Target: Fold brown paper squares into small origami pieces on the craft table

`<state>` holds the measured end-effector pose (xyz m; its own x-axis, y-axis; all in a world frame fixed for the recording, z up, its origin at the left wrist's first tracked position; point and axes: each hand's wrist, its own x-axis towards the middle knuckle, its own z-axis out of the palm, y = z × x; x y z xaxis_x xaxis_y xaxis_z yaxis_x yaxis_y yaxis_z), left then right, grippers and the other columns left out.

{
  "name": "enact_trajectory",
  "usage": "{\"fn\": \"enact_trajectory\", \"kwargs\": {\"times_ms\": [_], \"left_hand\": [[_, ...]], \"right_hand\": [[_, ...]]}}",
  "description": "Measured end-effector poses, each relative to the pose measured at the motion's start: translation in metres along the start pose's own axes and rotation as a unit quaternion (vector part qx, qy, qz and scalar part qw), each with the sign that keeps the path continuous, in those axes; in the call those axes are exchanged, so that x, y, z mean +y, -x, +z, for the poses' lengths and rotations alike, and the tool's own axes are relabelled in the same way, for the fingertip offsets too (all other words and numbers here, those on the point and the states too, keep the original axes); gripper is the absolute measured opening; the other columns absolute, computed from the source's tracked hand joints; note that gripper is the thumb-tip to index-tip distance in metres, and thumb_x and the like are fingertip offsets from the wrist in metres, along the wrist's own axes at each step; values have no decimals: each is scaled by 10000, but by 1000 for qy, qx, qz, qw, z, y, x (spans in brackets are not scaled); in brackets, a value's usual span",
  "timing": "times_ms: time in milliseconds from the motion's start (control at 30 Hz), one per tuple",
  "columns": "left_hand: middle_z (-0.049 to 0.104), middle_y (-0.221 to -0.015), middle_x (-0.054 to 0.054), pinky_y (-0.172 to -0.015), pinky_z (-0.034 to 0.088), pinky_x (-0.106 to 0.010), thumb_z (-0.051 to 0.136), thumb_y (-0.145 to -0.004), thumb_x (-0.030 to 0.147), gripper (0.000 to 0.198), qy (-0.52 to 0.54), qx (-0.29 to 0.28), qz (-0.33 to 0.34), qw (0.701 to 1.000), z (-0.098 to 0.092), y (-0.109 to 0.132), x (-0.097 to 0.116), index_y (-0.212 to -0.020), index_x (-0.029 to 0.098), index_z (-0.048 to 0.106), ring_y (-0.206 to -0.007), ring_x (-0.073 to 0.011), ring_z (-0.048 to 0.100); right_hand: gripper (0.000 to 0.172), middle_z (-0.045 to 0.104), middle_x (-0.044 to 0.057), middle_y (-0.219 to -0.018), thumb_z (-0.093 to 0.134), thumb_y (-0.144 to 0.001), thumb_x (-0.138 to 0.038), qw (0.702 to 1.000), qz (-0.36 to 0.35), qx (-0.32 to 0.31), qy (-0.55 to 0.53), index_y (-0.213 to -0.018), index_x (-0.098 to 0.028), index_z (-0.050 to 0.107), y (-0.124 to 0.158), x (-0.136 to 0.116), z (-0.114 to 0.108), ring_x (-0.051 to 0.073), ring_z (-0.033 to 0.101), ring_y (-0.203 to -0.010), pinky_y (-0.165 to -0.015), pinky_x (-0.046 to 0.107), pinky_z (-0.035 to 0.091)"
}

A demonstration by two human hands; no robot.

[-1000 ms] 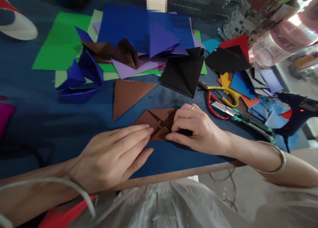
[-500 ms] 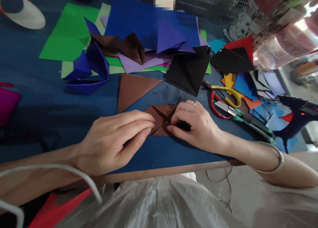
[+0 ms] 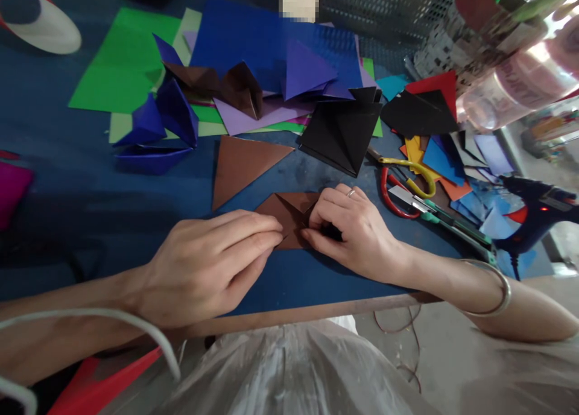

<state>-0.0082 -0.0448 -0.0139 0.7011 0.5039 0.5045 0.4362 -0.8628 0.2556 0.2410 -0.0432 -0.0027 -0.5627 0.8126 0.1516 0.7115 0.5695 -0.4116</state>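
A piece of folded brown paper [image 3: 289, 213] lies on the blue tabletop between my hands, creases meeting near its middle. At its left part, my left hand [image 3: 212, 255] has its fingers together and closed, the fingertips on the paper and the thumb tucked below them. My right hand [image 3: 348, 228], wearing a ring, pinches the right part with curled fingers and thumb. That end of the paper is hidden under the hand. Just beyond, a brown paper triangle [image 3: 244, 164] lies flat. Farther back right sits a folded black paper piece [image 3: 344, 131].
Scissors [image 3: 409, 183], a utility knife [image 3: 443, 213] and a glue gun [image 3: 536, 213] lie to the right beside paper scraps. Behind are folded blue paper shapes [image 3: 167, 119], brown folded pieces [image 3: 239, 89] and coloured sheets [image 3: 122, 59]. A clear plastic bottle [image 3: 511, 92] lies back right.
My left fingers have slid slightly over the brown paper, with the thumb drawn in under them. The right hand keeps its pinch almost in place. The view has shifted slightly.
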Motion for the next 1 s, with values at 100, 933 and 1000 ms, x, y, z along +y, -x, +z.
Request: {"fn": "enact_trajectory", "kwargs": {"times_ms": [100,933,1000], "left_hand": [[779,-1103,-102,-949,617,-288,605,-889,39,166,22,4,18,1000,-1,3,-1,-1004,103,707,-1067,-208,742],[791,-1061,-99,-956,639,-307,636,-914,120,128,24,-9,47,999,-4,3,0,-996,96,731,-1081,-228,746],[793,-1055,-93,-960,639,-304,635,-909,114,128,30,-8,42,999,-5,3,0,-992,105,731,-1072,-222,750]], "right_hand": [[189,615,24,-815,592,-973,-248,1000,2,4,12,-792,-195,583,1,0,1,185,480,-775,-730,337,313],[216,704,-1,-855,676,-989,-375,999,-17,5,-45,-868,-197,650,-3,-3,2,164,547,-809,-772,324,308],[205,714,-3,-844,660,-999,-349,999,-11,10,-52,-862,-198,645,-3,-5,3,163,557,-811,-780,323,312]]}}
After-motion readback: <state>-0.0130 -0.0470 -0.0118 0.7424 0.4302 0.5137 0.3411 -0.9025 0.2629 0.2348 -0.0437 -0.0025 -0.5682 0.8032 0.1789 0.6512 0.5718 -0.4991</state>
